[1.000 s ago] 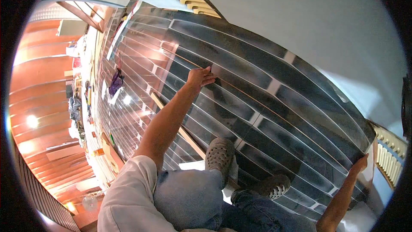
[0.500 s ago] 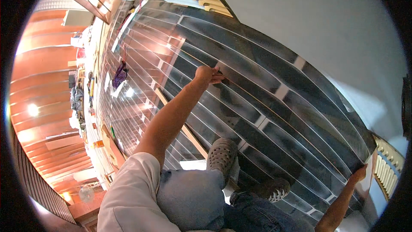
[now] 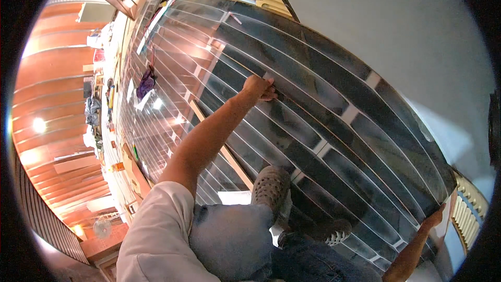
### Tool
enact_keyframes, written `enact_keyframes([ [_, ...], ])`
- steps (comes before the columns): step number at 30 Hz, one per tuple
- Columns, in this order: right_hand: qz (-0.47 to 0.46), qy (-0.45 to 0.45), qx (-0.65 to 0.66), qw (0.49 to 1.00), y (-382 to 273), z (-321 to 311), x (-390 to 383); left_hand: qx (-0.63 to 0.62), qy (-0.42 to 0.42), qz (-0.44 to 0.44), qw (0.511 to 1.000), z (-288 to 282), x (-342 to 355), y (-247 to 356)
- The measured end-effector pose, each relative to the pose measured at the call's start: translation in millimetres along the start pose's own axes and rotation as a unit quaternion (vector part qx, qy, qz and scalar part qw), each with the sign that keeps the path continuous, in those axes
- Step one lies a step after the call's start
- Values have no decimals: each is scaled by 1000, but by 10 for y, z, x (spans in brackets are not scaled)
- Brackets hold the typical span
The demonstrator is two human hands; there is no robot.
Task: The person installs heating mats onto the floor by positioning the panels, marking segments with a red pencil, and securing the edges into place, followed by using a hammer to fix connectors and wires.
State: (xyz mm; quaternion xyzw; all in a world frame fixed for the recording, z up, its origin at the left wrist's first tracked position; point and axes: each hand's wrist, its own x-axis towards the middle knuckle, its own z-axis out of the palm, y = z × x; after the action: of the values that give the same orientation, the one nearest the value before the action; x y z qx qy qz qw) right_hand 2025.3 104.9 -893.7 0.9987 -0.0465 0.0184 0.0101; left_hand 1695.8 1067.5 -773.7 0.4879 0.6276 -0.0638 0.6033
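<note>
My left hand [image 3: 262, 87] is out ahead on the dark, glossy floor [image 3: 308, 115] with pale seams, fingers curled onto a thin tan strip [image 3: 323, 125] that runs diagonally across it. Toward the lower right, my right hand [image 3: 432, 219] is at the strip's far end, beside a pale piece at the floor's edge; its fingertips are too small to make out. My two grey perforated clogs [image 3: 269, 188] are below the strip, near a wooden batten [image 3: 219, 143] lying to their left.
A grey wall [image 3: 396, 26] borders the floor, with yellow slatted pieces [image 3: 467, 203] at its ends. Purple cloth [image 3: 146, 83] and pale sheets lie leftward. Farther left are assorted items, a fan [image 3: 102, 227] and an orange ribbed surface [image 3: 52, 99].
The view has shifted and turned slightly. My left hand's fingers look a little more curled; both hands remain at about the same places along the strip.
</note>
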Motion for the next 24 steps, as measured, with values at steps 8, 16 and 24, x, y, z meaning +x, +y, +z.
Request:
enact_keyframes([
  [8, 60, -4, 176, 982, -589, -441, -135, 307, -31, 88, 947, -112, -289, 267],
  [16, 56, -68, 120, 989, -303, -417, -112, 493, 256, 411, 723, 6, -280, 107],
  [24, 58, -139, -59, 987, -1201, -547, -17, 393, 133, 495, 763, -954, 981, -590],
])
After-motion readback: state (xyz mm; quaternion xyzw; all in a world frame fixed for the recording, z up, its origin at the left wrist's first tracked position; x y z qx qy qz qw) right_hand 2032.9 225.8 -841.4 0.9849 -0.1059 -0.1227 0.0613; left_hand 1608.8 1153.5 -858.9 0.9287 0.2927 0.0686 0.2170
